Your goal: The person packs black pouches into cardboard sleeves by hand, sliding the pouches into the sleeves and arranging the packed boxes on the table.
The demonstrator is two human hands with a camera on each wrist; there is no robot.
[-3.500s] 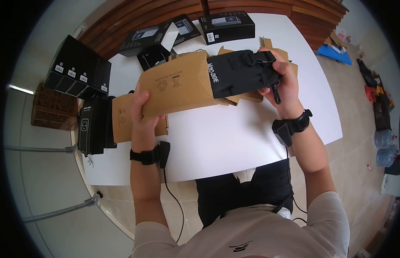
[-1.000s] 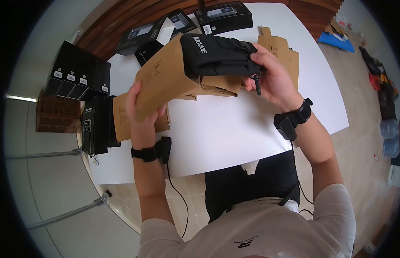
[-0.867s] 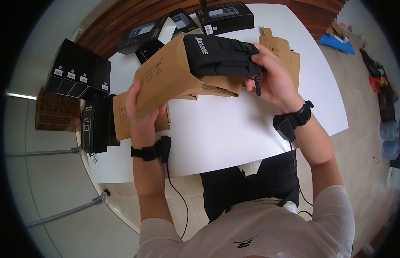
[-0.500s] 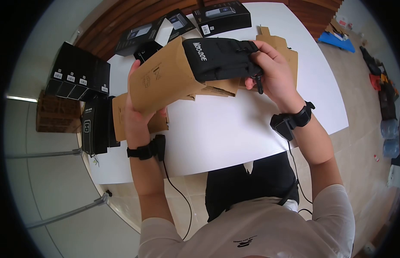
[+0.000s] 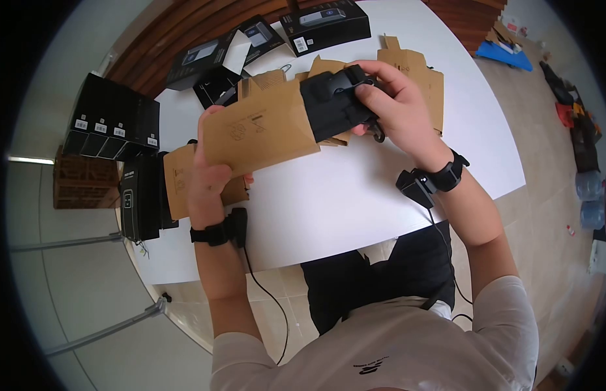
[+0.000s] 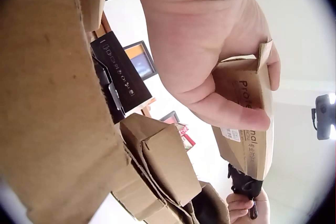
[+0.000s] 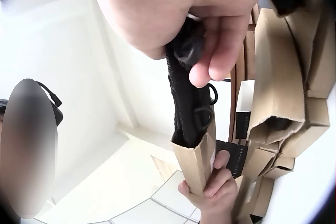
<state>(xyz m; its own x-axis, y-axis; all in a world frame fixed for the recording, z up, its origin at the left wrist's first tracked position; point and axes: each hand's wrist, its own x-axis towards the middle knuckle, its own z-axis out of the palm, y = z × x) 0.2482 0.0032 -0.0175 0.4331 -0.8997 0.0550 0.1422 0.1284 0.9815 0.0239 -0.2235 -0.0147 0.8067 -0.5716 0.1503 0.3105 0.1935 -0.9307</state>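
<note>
Above the white table, my left hand grips a long brown cardboard sleeve box near its left end. A black fabric pouch sticks out of the box's open right end, its inner part hidden inside. My right hand pinches the pouch's outer end by its strap, thumb on top; a small black clip hangs below. The left wrist view shows the box's printed side and a raised flap beside the palm. From the right wrist, the pouch is seen running into the box mouth.
Brown cartons lie behind the hands, and another carton is by the left forearm. Printed black boxes stand at the back. A row of black boxes lines the left side. Cables trail from both wrist cameras.
The pouch sits deeper in the box: its white MSC-20E lettering, visible half a second ago, is now covered. The right hand has moved left and the box has levelled and turned.
</note>
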